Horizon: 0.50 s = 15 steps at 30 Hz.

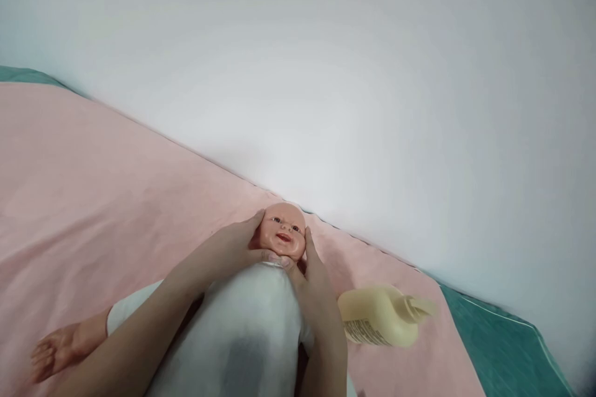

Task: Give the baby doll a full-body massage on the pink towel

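Observation:
A baby doll (254, 316) in a white garment lies face up, its bare head (284, 231) near the wall. My left hand (244, 242) cups the left side of the head, with the thumb under the chin. On the other side, my right hand (310, 263) holds the head with fingers along the cheek and its thumb at the chin. The two thumbs meet just above the collar. One doll hand (53, 350) sticks out of a sleeve at the lower left. A dark grey patch shows on the garment's front.
A yellow pump bottle (384, 316) lies on its side right of my right forearm. Under everything spreads a pink cloth (116, 180), with green material (503, 341) showing at its right and far-left edges. A white wall (326, 87) rises behind.

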Each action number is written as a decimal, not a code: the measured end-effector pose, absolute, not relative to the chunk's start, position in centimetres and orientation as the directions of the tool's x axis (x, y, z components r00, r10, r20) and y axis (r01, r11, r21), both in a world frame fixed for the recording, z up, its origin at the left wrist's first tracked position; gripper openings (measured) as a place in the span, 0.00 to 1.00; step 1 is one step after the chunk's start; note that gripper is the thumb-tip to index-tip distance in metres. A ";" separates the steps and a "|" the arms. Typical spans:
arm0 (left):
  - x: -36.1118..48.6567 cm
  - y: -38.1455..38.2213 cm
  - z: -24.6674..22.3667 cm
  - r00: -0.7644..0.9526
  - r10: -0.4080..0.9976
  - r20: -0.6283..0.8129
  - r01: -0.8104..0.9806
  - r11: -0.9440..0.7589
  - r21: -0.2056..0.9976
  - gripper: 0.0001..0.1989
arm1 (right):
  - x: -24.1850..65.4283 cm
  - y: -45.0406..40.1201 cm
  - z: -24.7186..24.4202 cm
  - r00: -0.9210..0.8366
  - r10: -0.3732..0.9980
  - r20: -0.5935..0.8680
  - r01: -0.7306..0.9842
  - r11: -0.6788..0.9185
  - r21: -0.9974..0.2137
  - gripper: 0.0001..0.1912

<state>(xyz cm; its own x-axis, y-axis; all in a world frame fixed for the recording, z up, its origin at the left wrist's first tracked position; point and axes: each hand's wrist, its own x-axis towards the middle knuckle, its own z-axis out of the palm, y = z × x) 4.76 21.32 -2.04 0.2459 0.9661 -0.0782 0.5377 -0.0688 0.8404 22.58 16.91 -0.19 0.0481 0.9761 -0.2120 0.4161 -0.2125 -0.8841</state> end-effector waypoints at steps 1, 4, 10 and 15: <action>4.8 21.1 -1.6 0.248 0.964 -0.092 0.548 -0.062 0.834 0.40 | 22.3 17.0 -0.2 0.075 0.975 -0.207 0.436 -0.219 -0.873 0.42; 4.9 20.5 -0.2 0.257 0.959 -0.118 0.572 -0.052 0.818 0.37 | 22.0 17.2 -0.4 0.117 0.976 -0.185 0.478 -0.219 -0.851 0.41; 4.8 20.4 1.0 0.252 0.958 -0.138 0.575 -0.034 0.817 0.31 | 22.7 17.2 -0.9 0.098 0.981 -0.168 0.477 -0.195 -0.857 0.38; 4.3 21.1 -0.2 0.339 0.936 -0.100 0.461 -0.073 0.884 0.29 | 23.7 17.2 -0.6 0.044 0.984 -0.170 0.469 -0.171 -0.867 0.34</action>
<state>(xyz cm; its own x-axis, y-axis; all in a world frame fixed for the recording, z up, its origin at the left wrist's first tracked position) 4.25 21.13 -0.15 0.3386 0.9357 -0.0995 0.4614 -0.0729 0.8842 23.71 17.17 -0.62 0.0440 0.9845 -0.1699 0.4685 -0.1705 -0.8668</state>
